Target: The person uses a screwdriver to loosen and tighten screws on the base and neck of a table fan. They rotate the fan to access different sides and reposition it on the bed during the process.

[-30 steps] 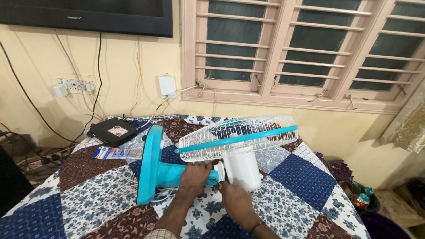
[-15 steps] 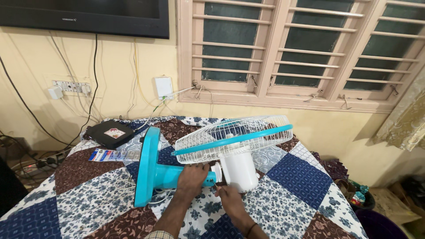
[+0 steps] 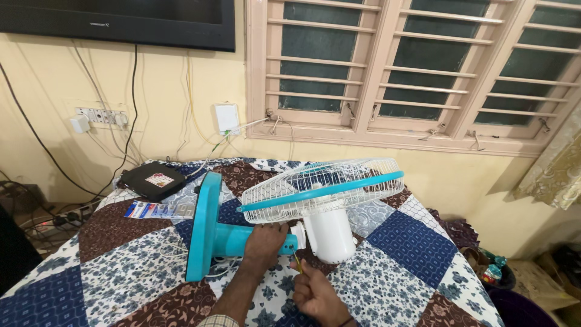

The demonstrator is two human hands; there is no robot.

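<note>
Left hand grips fan stem; right hand perhaps holds screwdriver.

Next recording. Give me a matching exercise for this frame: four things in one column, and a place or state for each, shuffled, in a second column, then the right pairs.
Things:
1. left hand
2. right hand
3. black box
4. fan grille

Places or states:
A. at the far left corner of the quilt, near the wall
B. gripping the teal fan stem
C. white wire with a teal band, lying tilted above the white motor housing
D. holding a thin yellowish tool below the stem's joint

Pairs: 1-B, 2-D, 3-A, 4-C
</note>
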